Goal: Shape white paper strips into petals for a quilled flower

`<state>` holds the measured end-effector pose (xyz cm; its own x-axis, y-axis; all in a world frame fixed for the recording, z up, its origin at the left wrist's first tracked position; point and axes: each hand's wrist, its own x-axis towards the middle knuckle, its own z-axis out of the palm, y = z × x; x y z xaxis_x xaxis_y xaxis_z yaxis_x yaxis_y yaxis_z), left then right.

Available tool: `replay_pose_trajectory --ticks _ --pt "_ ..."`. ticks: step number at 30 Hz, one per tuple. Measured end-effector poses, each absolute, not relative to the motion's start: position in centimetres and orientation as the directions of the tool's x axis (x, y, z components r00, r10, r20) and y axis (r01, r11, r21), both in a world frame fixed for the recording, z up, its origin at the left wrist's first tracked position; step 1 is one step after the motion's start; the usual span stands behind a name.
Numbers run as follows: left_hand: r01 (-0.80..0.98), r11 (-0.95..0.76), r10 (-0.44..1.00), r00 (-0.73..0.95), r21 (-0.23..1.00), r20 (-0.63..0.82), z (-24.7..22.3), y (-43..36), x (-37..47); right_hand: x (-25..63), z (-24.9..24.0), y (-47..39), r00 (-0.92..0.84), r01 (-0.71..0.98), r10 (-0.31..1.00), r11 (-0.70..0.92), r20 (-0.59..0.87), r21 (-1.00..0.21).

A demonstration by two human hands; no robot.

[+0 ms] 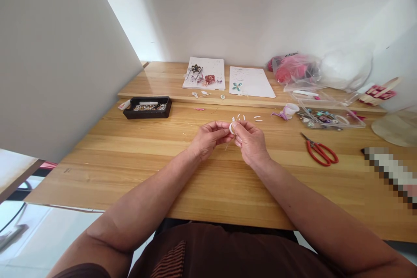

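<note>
Over the middle of the wooden table, my left hand (pixel 210 139) and my right hand (pixel 250 140) meet at the fingertips. Between them they pinch a small white curved piece (pixel 231 128), partly hidden by the fingers. Both hands are closed round it. Just behind my right hand lie several slim white petal-like pieces (pixel 244 117). A thin thread or wire hangs below the fingertips. Farther back on the left is a small pink piece (pixel 199 109).
A black tray (pixel 146 114) of beads stands at the left. Red-handled scissors (pixel 321 152), a clear box (pixel 350 122) of beads and a white cup (pixel 289 111) are at the right. Paper sheets (pixel 252 79) with flower ornaments lie on the raised back shelf.
</note>
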<state>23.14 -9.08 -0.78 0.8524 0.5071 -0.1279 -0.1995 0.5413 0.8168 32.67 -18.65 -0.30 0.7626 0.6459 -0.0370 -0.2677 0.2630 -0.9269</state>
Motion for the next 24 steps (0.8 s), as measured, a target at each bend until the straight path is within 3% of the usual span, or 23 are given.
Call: replay_pose_trajectory --ticks 16,24 --pt "-0.19 0.516 0.517 0.846 0.835 -0.127 -0.6 -9.2 23.2 32.6 -1.0 -18.1 0.826 -0.161 0.562 0.295 0.035 -0.942" --pt "-0.163 0.474 0.56 0.814 0.865 -0.153 -0.7 -9.1 23.4 32.7 -1.4 -18.1 0.812 -0.021 0.569 0.248 0.128 -0.969"
